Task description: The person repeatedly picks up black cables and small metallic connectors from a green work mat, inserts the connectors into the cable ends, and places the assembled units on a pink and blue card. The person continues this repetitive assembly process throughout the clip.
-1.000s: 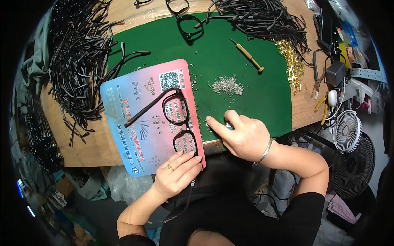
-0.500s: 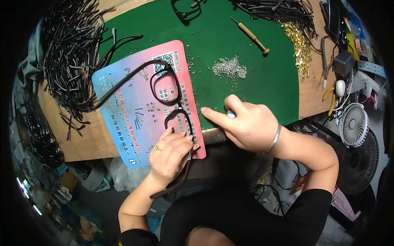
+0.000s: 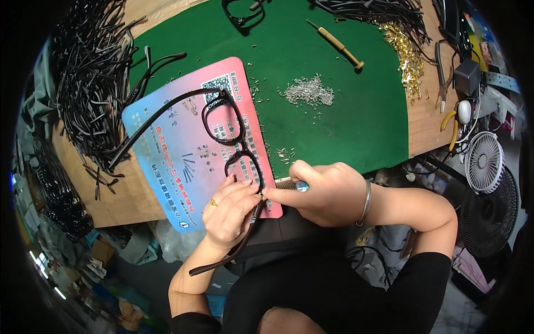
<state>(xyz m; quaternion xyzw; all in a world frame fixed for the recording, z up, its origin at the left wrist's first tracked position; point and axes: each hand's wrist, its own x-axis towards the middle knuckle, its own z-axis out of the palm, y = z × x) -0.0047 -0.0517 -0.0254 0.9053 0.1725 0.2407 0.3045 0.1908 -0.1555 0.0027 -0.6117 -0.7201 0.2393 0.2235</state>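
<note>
A black eyeglass frame [image 3: 241, 147] lies across a pink and blue printed card [image 3: 150, 161], one temple stretching left and the other toward my lap. My left hand [image 3: 229, 210] is closed on its near end, around the hinge. My right hand [image 3: 329, 195] has its index fingertip at that same hinge, touching or nearly touching the left fingertips. Curled in the right hand is a slim tool with a blue-green end [image 3: 302, 186]; its remaining length is hidden. Whether a screw sits at the fingertip is too small to tell.
A green mat [image 3: 334, 133] bears a pile of silver screws [image 3: 309, 91], a brass screwdriver [image 3: 340, 45] and another black frame [image 3: 239, 21]. Gold-coloured small parts [image 3: 407, 64] lie at the right. Loose black temples [image 3: 83, 83] heap up at left. Yellow-handled pliers [image 3: 448, 125] and a white fan [image 3: 484, 161] stand farther right.
My right hand has moved left and nearer me, from the mat beside the card to the hinge. Small screws it covered now show. My left hand keeps its grip on the eyeglass frame.
</note>
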